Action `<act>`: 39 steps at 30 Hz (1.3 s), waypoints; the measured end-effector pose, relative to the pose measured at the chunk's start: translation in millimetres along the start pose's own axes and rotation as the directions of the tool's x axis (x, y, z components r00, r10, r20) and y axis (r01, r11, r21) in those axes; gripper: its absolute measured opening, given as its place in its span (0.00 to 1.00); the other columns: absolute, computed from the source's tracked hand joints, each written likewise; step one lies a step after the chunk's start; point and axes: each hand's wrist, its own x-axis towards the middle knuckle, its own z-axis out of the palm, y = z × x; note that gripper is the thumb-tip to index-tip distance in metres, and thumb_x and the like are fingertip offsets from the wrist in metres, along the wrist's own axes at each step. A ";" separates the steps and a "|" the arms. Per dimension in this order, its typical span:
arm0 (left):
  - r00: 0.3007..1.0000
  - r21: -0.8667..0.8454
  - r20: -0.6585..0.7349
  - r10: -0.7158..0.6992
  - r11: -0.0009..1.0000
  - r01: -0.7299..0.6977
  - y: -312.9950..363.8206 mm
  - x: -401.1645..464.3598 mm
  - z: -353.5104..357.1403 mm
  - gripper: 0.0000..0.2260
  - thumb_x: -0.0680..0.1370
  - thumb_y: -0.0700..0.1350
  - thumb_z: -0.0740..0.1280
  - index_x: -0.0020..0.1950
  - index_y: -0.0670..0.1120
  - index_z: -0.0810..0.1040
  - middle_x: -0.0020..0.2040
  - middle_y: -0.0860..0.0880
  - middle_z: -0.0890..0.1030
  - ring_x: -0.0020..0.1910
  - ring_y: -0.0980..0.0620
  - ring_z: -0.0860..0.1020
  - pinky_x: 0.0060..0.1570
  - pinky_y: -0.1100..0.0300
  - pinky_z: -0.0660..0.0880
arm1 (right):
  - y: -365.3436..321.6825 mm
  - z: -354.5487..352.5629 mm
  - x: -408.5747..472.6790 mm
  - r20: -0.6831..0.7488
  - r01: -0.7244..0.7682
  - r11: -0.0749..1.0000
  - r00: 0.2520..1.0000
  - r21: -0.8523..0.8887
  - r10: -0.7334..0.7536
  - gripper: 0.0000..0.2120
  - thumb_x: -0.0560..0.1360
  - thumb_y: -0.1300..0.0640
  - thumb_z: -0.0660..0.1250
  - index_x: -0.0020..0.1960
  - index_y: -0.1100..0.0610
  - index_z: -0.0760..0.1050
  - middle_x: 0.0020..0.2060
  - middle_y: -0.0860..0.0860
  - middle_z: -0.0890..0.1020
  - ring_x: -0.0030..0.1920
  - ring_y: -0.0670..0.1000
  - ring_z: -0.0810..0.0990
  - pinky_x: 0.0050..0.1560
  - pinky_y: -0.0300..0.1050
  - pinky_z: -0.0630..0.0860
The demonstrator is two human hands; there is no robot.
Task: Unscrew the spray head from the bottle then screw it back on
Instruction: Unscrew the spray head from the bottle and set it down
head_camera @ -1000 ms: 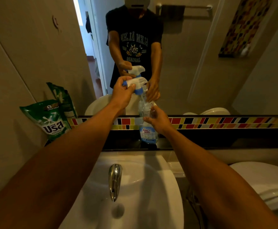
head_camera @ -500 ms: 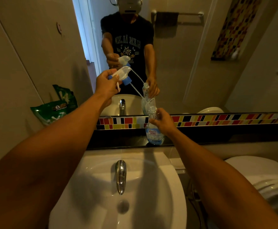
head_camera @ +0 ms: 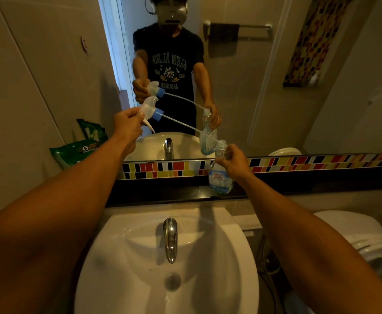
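Note:
My left hand (head_camera: 126,124) grips the white spray head (head_camera: 148,107) with its blue collar, held up and to the left, off the bottle. Its thin dip tube (head_camera: 185,124) slants down to the right, and its end is at the bottle's open neck. My right hand (head_camera: 233,163) holds the clear bottle (head_camera: 220,180) by the neck. The bottle has a blue and white label and stands on the dark ledge (head_camera: 162,191) below the mirror.
A white sink (head_camera: 117,257) with a chrome tap (head_camera: 170,239) lies right below my arms. A green pouch (head_camera: 76,150) leans on the left wall. A toilet (head_camera: 355,234) stands at the right. The mirror (head_camera: 253,87) and a coloured tile strip (head_camera: 299,162) back the ledge.
My left hand lifted the spray head off the bottle and carried it up and left, drawing most of the dip tube out. My right hand kept hold of the bottle.

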 end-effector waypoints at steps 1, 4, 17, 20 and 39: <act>1.000 -0.004 -0.009 -0.014 1.000 0.014 -2.2 -0.1 -2.5 0.13 0.81 0.41 0.64 0.65 0.43 0.79 0.52 0.44 0.80 0.43 0.53 0.77 0.43 0.62 0.76 | -1.2 -1.1 -0.2 -0.010 -0.009 1.000 1.000 0.012 0.009 0.15 0.78 0.59 0.75 0.61 0.56 0.74 0.56 0.53 0.82 0.58 0.55 0.81 0.61 0.58 0.79; 0.995 -0.051 -0.032 -0.092 0.995 0.090 -11.4 -1.0 -9.2 0.12 0.81 0.41 0.65 0.64 0.43 0.80 0.47 0.44 0.79 0.37 0.54 0.75 0.36 0.63 0.74 | -3.7 -3.3 -1.1 -0.030 -0.021 0.998 0.999 0.060 0.023 0.16 0.77 0.59 0.75 0.62 0.56 0.74 0.57 0.55 0.82 0.59 0.56 0.81 0.63 0.60 0.79; 0.889 -0.285 -0.094 -0.448 0.868 0.407 -83.1 -10.8 -19.8 0.15 0.80 0.41 0.64 0.64 0.37 0.78 0.32 0.49 0.74 0.28 0.57 0.72 0.29 0.63 0.70 | -6.6 3.0 -5.2 0.015 -0.022 0.979 1.000 0.202 0.020 0.15 0.77 0.61 0.75 0.60 0.54 0.75 0.50 0.44 0.80 0.50 0.44 0.80 0.45 0.42 0.80; 0.875 -0.270 -0.123 -0.469 0.864 0.425 -105.8 -16.4 -18.9 0.16 0.79 0.41 0.64 0.65 0.36 0.77 0.31 0.49 0.73 0.26 0.57 0.70 0.25 0.65 0.68 | -2.6 9.1 -3.4 0.070 -0.009 0.986 0.998 0.166 -0.003 0.15 0.76 0.60 0.76 0.61 0.55 0.77 0.52 0.48 0.82 0.52 0.47 0.81 0.46 0.43 0.81; 0.732 -0.053 -0.190 -0.654 0.751 0.658 -236.3 -16.2 17.9 0.12 0.77 0.34 0.64 0.59 0.34 0.80 0.35 0.45 0.76 0.29 0.54 0.72 0.26 0.64 0.69 | 2.1 87.1 36.4 0.335 0.099 0.985 0.931 0.145 -0.143 0.19 0.79 0.60 0.73 0.68 0.56 0.75 0.57 0.47 0.82 0.56 0.44 0.79 0.51 0.39 0.78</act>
